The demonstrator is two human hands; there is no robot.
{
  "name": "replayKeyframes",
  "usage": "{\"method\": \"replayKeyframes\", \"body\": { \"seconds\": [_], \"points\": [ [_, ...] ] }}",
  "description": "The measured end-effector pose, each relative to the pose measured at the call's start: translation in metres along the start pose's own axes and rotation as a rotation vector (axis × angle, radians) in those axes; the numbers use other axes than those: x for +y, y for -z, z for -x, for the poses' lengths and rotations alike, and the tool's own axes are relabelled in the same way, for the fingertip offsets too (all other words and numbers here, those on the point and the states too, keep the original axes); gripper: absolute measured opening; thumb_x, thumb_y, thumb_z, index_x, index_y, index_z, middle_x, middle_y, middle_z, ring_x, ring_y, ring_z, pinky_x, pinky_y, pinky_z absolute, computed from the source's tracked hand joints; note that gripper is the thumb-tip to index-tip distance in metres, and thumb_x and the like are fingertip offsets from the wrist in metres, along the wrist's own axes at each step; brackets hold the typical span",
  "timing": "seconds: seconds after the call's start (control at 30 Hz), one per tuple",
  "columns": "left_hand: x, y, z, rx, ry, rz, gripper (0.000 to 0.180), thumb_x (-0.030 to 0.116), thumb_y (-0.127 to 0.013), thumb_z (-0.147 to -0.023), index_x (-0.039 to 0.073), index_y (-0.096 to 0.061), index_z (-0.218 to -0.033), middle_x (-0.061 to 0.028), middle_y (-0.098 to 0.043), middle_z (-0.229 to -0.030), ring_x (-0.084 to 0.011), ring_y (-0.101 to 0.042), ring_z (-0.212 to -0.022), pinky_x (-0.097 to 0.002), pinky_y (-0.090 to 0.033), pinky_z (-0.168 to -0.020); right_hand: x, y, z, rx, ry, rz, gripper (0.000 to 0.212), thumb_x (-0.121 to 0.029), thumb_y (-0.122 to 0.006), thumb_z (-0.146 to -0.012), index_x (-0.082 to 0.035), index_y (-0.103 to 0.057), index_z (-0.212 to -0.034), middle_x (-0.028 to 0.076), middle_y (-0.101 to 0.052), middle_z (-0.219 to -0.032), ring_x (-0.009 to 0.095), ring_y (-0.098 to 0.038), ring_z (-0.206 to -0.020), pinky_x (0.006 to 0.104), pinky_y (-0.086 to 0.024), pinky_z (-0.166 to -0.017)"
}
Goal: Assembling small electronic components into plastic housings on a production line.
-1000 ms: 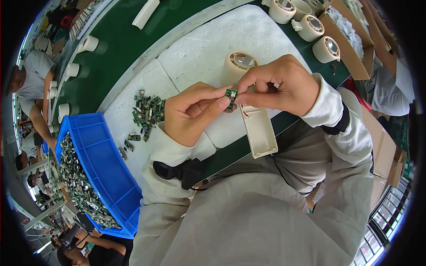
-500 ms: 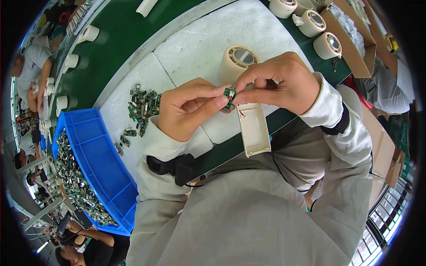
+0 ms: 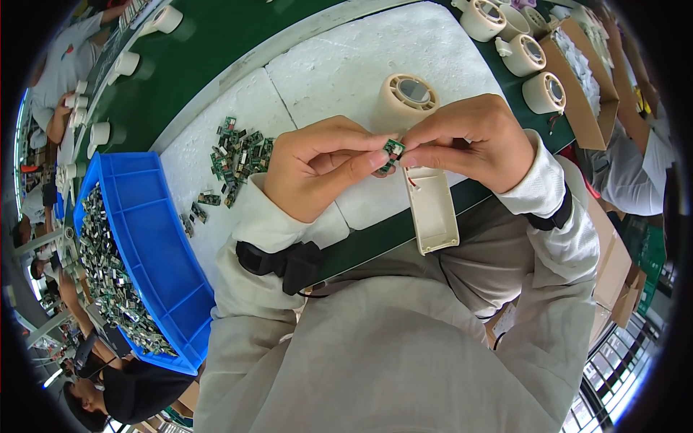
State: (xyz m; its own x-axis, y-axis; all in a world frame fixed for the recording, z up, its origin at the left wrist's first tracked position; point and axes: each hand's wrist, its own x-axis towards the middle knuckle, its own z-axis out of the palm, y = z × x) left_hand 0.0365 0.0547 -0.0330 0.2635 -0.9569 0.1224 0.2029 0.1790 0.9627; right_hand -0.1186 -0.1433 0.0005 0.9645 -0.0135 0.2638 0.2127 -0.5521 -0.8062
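Note:
My left hand [image 3: 317, 166] is closed, pinching a small green circuit board [image 3: 393, 150] between thumb and fingertips. From the right, my right hand [image 3: 485, 148] meets it with thumb and forefinger pressed together at the board's edge; whatever lies between those fingertips is too small to make out. Just below the fingers an open cream plastic handle shell [image 3: 437, 220] extends toward my lap, a short red wire showing at its upper end. Behind my hands stands a round cream housing [image 3: 408, 97] with a dark disc in its top; my fingers hide where it meets the shell.
Loose circuit boards [image 3: 238, 159] lie on the white foam mat [image 3: 325, 50]. A blue bin [image 3: 162, 238] on the left holds many more. Further cream housings [image 3: 523, 54] stand at the back right, beside a cardboard box [image 3: 588, 79]. Other people work along the green conveyor [image 3: 209, 50].
The whole view has shifted, so the hands, shell and housing appear further right. The circuit board looks more tilted between my fingers. Both hands keep their pinch.

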Motion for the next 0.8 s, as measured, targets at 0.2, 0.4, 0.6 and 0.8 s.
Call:
{"method": "replayKeyframes", "body": {
  "seconds": [0.2, 0.4, 0.6, 0.8],
  "points": [
    [0.005, 0.000, 0.001, -0.037, 0.030, -0.172, 0.023, -0.005, -0.065, -0.094, -0.004, -0.070, -0.116, -0.0124, -0.067, -0.101, -0.0172, -0.069, -0.093, -0.0264, -0.057, -0.081, 0.000, 0.003, 0.000, -0.050, 0.004, 0.047, 0.013, -0.012, -0.078, -0.085, -0.005, -0.075, -0.096, 0.008, -0.070, -0.074, 0.018, -0.065, -0.059, 0.0277, -0.049, -0.055],
    [0.008, 0.001, 0.001, -0.025, -0.082, -0.292, 0.024, -0.005, -0.065, -0.093, -0.003, -0.070, -0.116, -0.0121, -0.066, -0.100, -0.0173, -0.070, -0.090, -0.0255, -0.058, -0.080, -0.011, -0.001, -0.001, -0.003, -0.085, 0.062, 0.013, -0.009, -0.079, -0.083, -0.002, -0.075, -0.093, 0.004, -0.063, -0.061, 0.011, -0.056, -0.050, 0.0244, -0.042, -0.050],
    [0.013, -0.002, 0.002, 0.045, -0.056, -0.303, 0.024, -0.007, -0.065, -0.092, -0.004, -0.070, -0.115, -0.0124, -0.066, -0.099, -0.0179, -0.070, -0.091, -0.0266, -0.058, -0.082, -0.015, -0.012, 0.001, 0.108, -0.153, 0.081, 0.012, -0.009, -0.080, -0.084, -0.002, -0.074, -0.092, 0.002, -0.058, -0.056, 0.007, -0.050, -0.048, 0.0228, -0.038, -0.049],
    [0.006, -0.003, 0.003, 0.102, -0.029, -0.215, 0.022, -0.007, -0.064, -0.093, -0.005, -0.069, -0.114, -0.0131, -0.066, -0.099, -0.0188, -0.070, -0.092, -0.0278, -0.059, -0.083, -0.012, -0.020, 0.003, 0.193, -0.219, 0.034, 0.012, -0.008, -0.080, -0.083, -0.002, -0.074, -0.092, 0.000, -0.056, -0.056, 0.005, -0.046, -0.050, 0.0226, -0.036, -0.049]
  ]
}}
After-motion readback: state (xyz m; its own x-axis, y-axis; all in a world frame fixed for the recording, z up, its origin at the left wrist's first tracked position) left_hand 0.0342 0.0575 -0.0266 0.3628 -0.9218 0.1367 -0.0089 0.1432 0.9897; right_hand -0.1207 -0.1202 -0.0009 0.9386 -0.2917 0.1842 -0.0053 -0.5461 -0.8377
